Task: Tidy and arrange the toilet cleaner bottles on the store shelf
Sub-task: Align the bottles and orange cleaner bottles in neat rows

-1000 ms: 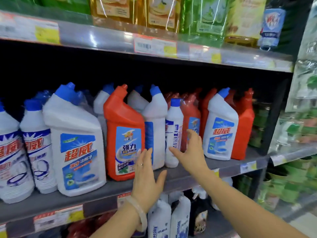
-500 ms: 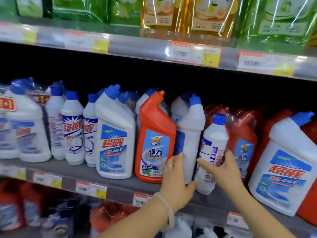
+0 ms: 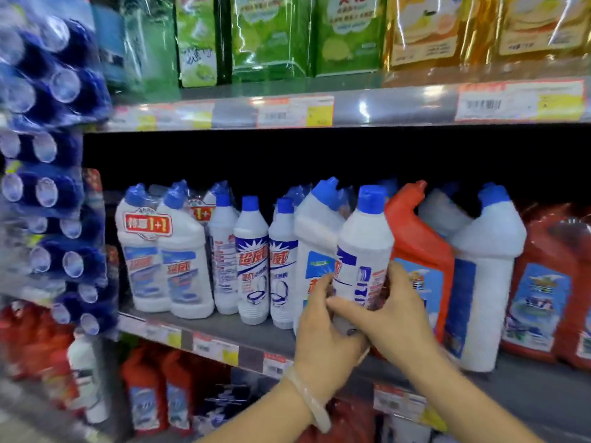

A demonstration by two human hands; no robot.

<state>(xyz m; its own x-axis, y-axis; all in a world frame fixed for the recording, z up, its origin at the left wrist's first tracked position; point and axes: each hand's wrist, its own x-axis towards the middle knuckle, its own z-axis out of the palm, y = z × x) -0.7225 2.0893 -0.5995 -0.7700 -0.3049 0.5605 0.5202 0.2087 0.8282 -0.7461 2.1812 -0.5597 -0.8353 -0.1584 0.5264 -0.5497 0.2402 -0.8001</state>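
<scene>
A slim white toilet cleaner bottle (image 3: pixel 364 247) with a blue cap is lifted in front of the middle shelf (image 3: pixel 256 337). My left hand (image 3: pixel 323 334) grips its lower part from the left, and my right hand (image 3: pixel 393 318) grips it from the right. Behind it stand a large white angled-neck bottle (image 3: pixel 315 231), an orange bottle (image 3: pixel 419 251) and another white angled-neck bottle (image 3: pixel 486 270). To the left, three slim white bottles (image 3: pixel 251 260) of the same kind stand in a row, then wrapped twin packs (image 3: pixel 163 254).
Red wrapped bottles (image 3: pixel 550 282) fill the shelf's right end. Green and yellow refill pouches (image 3: pixel 275 33) sit on the upper shelf. Hanging packs of blue items (image 3: pixel 48 187) crowd the left edge. More red and white bottles (image 3: pixel 147 388) stand on the shelf below.
The view has swung left. My hands closed round the slim white bottle and lifted it off the shelf, carrying it leftward in front of the large white bottle.
</scene>
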